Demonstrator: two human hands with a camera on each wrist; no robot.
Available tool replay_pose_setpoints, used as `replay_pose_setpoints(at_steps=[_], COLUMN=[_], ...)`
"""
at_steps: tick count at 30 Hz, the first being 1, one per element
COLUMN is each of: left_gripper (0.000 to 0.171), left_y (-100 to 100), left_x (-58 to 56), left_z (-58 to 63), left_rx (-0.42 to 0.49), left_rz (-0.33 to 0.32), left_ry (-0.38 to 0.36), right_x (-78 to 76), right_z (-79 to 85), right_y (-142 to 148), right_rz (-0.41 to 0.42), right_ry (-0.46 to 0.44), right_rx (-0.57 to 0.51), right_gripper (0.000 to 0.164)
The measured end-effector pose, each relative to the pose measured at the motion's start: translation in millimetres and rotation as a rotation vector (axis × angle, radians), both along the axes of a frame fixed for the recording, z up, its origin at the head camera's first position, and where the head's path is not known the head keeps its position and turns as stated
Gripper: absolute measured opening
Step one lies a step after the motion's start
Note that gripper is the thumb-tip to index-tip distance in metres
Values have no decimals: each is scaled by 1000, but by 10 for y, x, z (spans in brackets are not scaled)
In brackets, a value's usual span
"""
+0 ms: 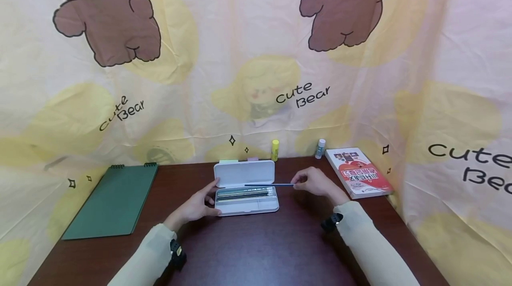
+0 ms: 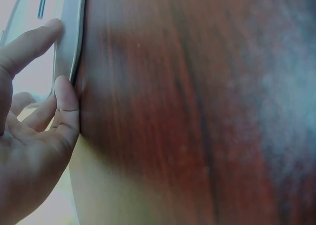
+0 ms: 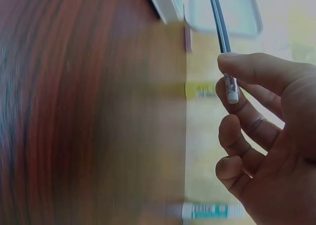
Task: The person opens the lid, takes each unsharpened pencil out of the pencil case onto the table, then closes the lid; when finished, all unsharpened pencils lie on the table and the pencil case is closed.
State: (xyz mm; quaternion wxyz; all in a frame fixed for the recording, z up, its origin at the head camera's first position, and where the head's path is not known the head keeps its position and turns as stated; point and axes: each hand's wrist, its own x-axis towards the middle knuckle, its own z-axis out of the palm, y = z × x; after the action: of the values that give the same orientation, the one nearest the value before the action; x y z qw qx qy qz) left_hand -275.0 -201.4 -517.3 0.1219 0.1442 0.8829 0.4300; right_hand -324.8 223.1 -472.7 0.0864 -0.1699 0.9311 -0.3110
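A white pencil case (image 1: 236, 208) lies on the table with its lid (image 1: 245, 173) folded back. Several pencils (image 1: 244, 194) rest side by side in its tray. My left hand (image 1: 194, 205) grips the case at its left end, thumb at the front corner and a finger up by the lid. A blue pencil (image 1: 268, 184) stretches level above the hinge side of the case. My right hand (image 1: 314, 182) pinches it near its right end between thumb and forefinger. In the right wrist view, the pencil's white eraser (image 3: 232, 96) pokes out past the fingertips.
A green spiral pad (image 1: 114, 201) lies at the left. Behind the case stand a yellow tube (image 1: 275, 150) and, further right, a glue stick (image 1: 320, 148). A red-and-white book (image 1: 360, 174) lies at the right. A printed curtain (image 1: 224, 112) hangs along the table's back edge.
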Motion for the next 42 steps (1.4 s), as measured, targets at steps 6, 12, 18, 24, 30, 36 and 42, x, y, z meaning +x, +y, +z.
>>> replay_pose_setpoints(at_steps=[6,12,18,24,30,36,42], left_gripper=[108,108,108,107,106,106,105], left_y=[0,-7,-8,-9,-7,-10,-6], left_x=[3,-12,-11,-13,-12,-8,-23], left_z=[3,0,4,10,18,21,-6], left_rx=[7,7,-4,-5,0,-6,-7], left_rz=[-2,-14,-2,-2,-4,0,8], left_ry=[-1,2,-10,-11,-15,-14,-21], right_x=[-34,-91,-87,-74,-88,-119,-180], right_z=[27,-23,-27,-49,-84,-177,-277], right_y=[294,544,724,846,895,857,836], right_rz=[-53,-83,-141,-153,-156,-186,-178], right_ry=[10,-15,-85,-100,-108,-154,-107], right_rx=[27,22,6,9,30,40,84], right_gripper=[5,9,14,19,15,13,11])
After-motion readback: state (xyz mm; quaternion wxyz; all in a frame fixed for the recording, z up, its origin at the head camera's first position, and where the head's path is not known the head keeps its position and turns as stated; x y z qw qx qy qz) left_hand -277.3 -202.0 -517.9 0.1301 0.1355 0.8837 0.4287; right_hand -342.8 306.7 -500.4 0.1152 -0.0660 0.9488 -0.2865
